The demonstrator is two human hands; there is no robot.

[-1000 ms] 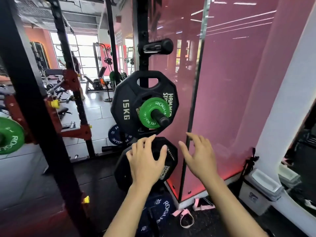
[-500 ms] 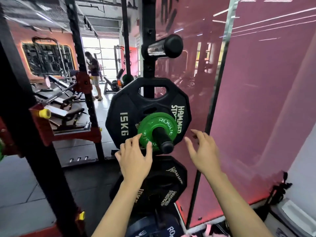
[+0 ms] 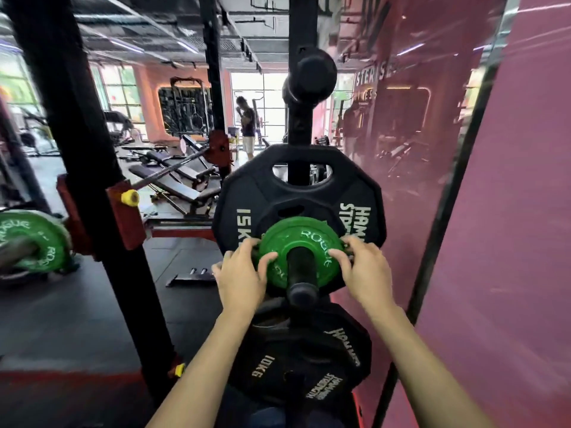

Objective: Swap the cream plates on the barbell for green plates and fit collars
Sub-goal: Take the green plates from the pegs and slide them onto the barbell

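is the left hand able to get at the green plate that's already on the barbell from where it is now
Probably not without letting go and stepping over. The left hand grips the round green Rogue plate on the storage peg, and the black rack upright stands between it and the green plate on the barbell at far left.

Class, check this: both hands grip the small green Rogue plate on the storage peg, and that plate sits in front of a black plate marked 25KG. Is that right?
One detail is wrong. The head view shows the big black plate behind it marked 15KG, not 25KG. The rest holds: the left hand and right hand grip the small green Rogue plate on the black storage peg.
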